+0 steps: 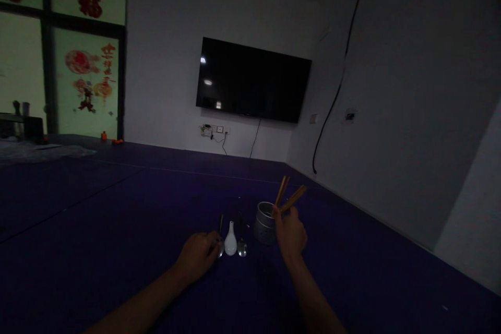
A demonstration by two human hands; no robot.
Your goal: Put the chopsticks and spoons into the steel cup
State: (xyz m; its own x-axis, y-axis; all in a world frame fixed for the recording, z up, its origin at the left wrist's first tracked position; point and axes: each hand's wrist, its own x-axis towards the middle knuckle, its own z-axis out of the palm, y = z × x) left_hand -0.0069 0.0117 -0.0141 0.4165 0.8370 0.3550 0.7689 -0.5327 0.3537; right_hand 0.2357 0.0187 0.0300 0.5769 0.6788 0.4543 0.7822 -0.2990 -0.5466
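My left hand (199,255) rests low on the purple surface, fingers curled at a metal spoon (221,248) and partly covering it. To the right of that spoon lies a white soup spoon (230,244), followed by a second metal spoon (242,248) with a dark handle; the three are side by side, handles pointing away. A grey cylindrical holder (265,225) stands upright further right. Beside it, my right hand (291,232) is closed around wooden chopsticks (293,199), which fan out above the rim. Their lower ends are hidden by the hand and holder.
The purple surface (156,209) stretches to the walls. A television (254,81) hangs on the far wall above sockets (215,129) and cables. A black cable (332,99) runs down the right wall. Clear plastic sheeting (43,151) lies at the far left near glass doors (86,83).
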